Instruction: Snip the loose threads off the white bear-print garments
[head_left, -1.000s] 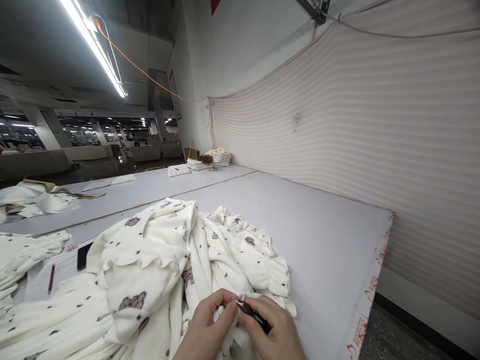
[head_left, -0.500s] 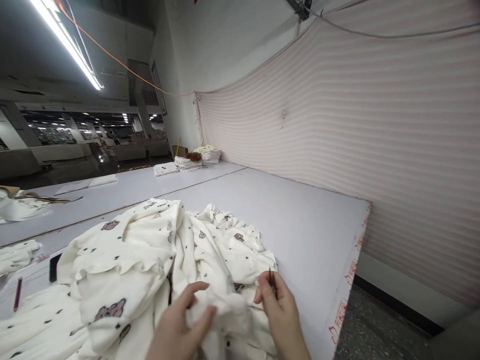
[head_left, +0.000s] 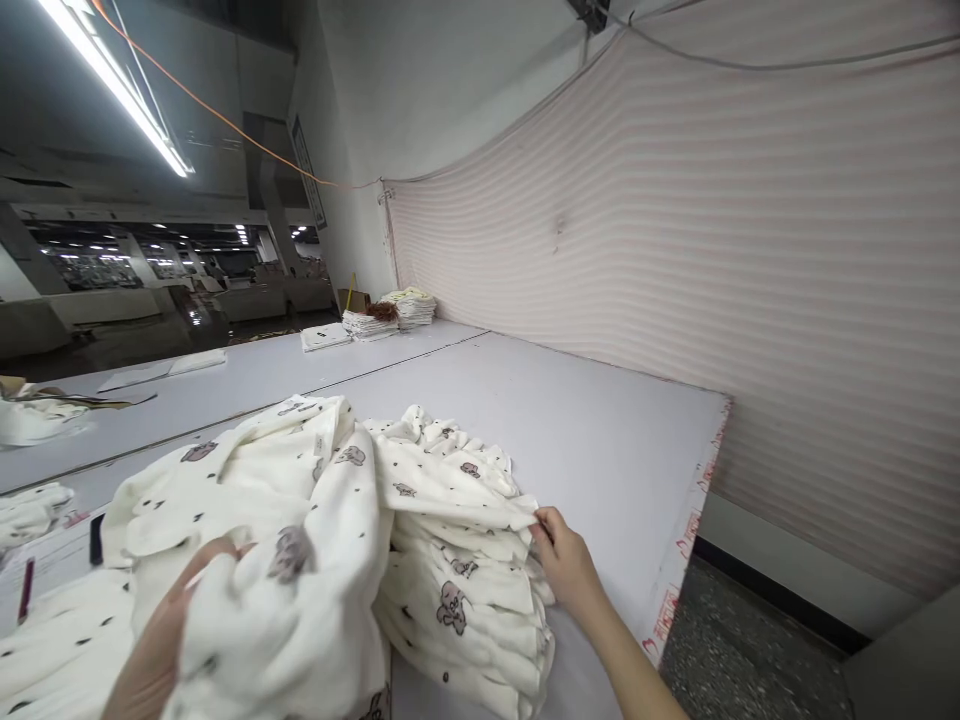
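Note:
A heap of white garments [head_left: 420,520] printed with small dark hearts and pink-brown animals lies on the pale grey table [head_left: 600,450]. My left hand [head_left: 161,640] grips a raised fold of one garment at the lower left, its fingers wrapped into the cloth. My right hand [head_left: 566,560] pinches the edge of the same garment at the pile's right side, fingers closed on the fabric. Whether the small dark tool seen earlier is in my right hand is hidden.
Folded white stacks [head_left: 390,315] sit at the table's far end by the pink striped wall cloth [head_left: 712,250]. A dark phone [head_left: 96,538] and a red pen [head_left: 26,590] lie at the left. The table edge [head_left: 690,540] drops to the floor on the right.
My hands moved apart. The left lifted a fold of garment up and left; the right slid out to the pile's right edge, spreading the cloth.

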